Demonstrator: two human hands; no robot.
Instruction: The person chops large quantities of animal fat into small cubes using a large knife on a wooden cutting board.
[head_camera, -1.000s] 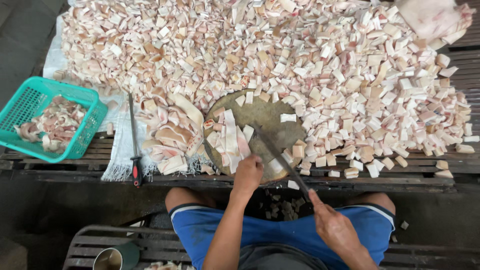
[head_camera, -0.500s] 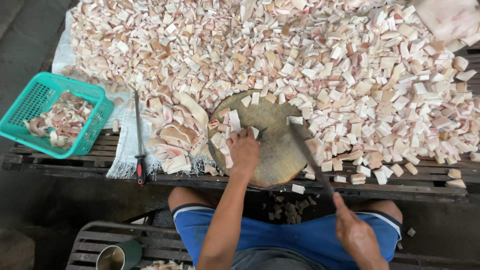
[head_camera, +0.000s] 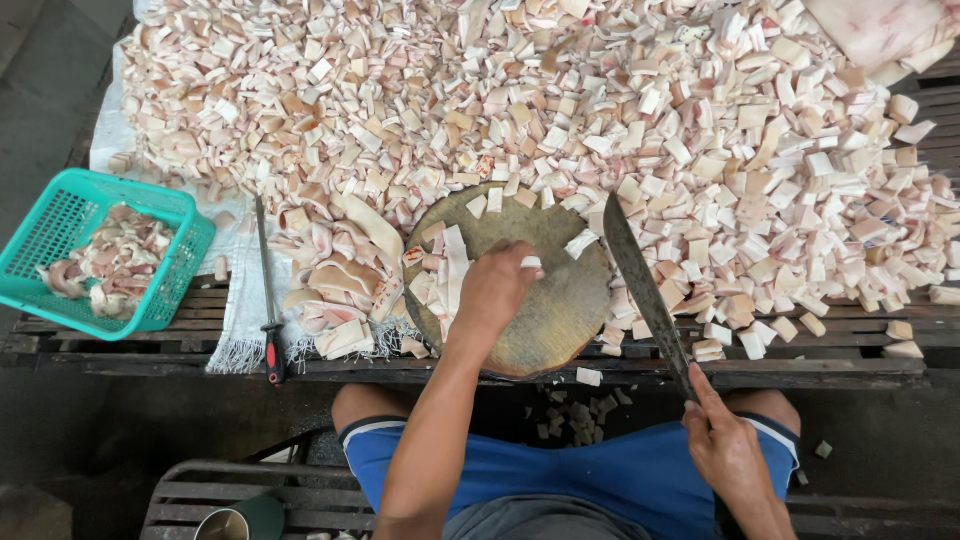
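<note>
Wooden bench, outdoors | pale strips (head_camera: 448, 275) lay on round board (head_camera: 560, 320), looked soft and slippery, best pinned flat | left hand (head_camera: 495, 290) pressed them | right hand (head_camera: 725, 445) gripped big knife (head_camera: 640, 285) | cut pieces (head_camera: 700, 130) piled behind | green basket (head_camera: 60, 215) far left

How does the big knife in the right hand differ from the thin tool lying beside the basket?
The knife has a broad, long blade and is held by the right hand, its blade beside the round board. The thin tool is a narrow rod with a red and black handle; it lies untouched next to the green basket. Both are long, dark metal and point away from the person.
</note>
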